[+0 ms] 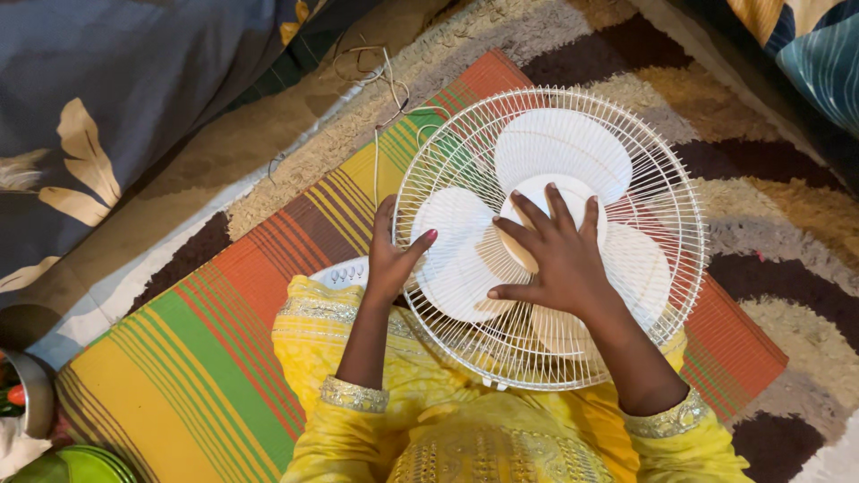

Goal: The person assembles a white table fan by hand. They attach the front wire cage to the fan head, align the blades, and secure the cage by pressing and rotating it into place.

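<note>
Item: white fan (550, 237), laid face-up on a striped mat (224, 331), its wire guard rim overhanging the mat's far edge onto a patterned rug (769, 224); open mat is left to the near left side. The guard's left rim is gripped by the left hand (391, 259), fingers curled around the wires. The right hand (550, 255) is laid on the central hub, fingers spread over the blades.

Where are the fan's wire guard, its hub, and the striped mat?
wire guard (667, 170), head view, upper right rim.
hub (573, 190), head view, top above the fingers.
striped mat (197, 358), head view, green stripe at left.
</note>
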